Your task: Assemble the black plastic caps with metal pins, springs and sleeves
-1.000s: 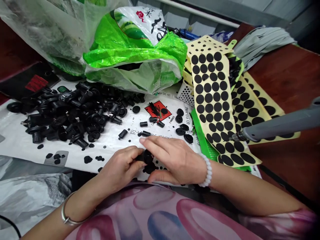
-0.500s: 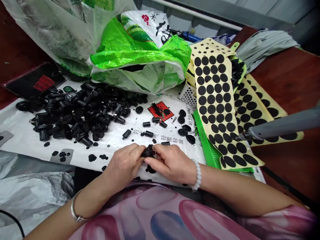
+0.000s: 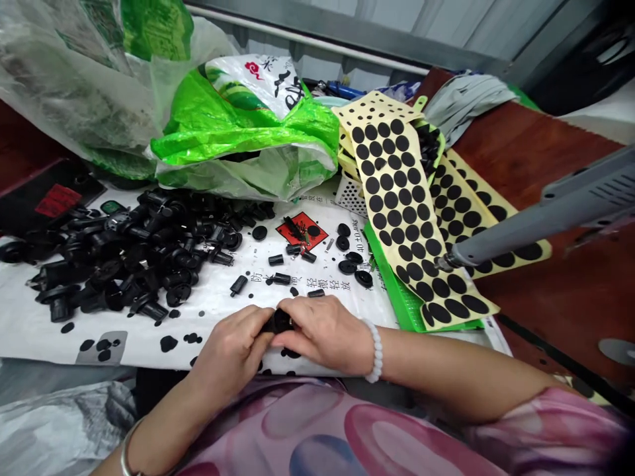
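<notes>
Fingers point(image 3: 261, 320) of both hands point(image 3: 232, 340) point(image 3: 327, 334), bent inward, pinch a black part point(image 3: 282, 321).

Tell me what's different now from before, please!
The right hand was spread open beside the black part; it has drawn slightly towards the body and now pinches that part. The left hand still holds it; the black pile and green bag stayed put.

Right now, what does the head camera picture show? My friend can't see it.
The left hand and right hand hold a small black part between them over a white sheet. A big pile of black parts lies on the left, a green and white bag at the back and a cream strip of black dots on the right.
</notes>
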{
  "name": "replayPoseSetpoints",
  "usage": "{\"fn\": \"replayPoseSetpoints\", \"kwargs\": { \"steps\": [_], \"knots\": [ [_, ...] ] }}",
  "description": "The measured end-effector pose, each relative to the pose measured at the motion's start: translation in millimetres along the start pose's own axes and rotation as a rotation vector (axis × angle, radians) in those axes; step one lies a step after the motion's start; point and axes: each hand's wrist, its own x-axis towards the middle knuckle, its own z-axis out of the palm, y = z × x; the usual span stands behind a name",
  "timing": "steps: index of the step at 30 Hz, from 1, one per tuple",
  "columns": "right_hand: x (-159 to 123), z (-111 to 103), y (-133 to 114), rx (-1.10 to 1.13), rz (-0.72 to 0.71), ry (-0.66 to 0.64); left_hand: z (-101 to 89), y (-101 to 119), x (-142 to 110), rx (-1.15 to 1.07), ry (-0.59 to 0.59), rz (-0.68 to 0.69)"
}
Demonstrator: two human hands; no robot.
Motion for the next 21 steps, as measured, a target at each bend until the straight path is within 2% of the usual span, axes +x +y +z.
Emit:
{"fn": "replayPoseSetpoints", "kwargs": {
  "steps": [3, 5, 7, 10, 12, 14, 18, 21],
  "knots": [
    [6, 5, -5, 0.200, 0.238, -0.031, 10.0, -4, -5, 0.163, 0.147, 0.100],
    [8, 2, -7, 0.226, 0.296, -0.060, 11.3, -5, -6, 0.163, 0.181, 0.104],
    [7, -3, -9, 0.159, 0.280, -0.041, 7.5, -3, -6, 0.115, 0.135, 0.072],
    [2, -7, -9, 0.057, 0.122, 0.039, 0.4, 1, -3, 0.080, 0.039, 0.039],
    [-1, -4, -10, 0.049, 0.038, 0.062, 0.0, 2, -2, 0.108, 0.043, 0.061],
    [-2, 1, -11, 0.097, 0.074, 0.084, 3.9, 1, -2, 0.169, 0.092, 0.093],
    [4, 11, -13, 0.331, 0.248, 0.187, 13.2, -7, -2, 0.315, 0.210, 0.133],
    [12, 15, -13, 0.468, 0.326, 0.244, 15.0, -13, -1, 0.385, 0.251, 0.173]
  ]
}}
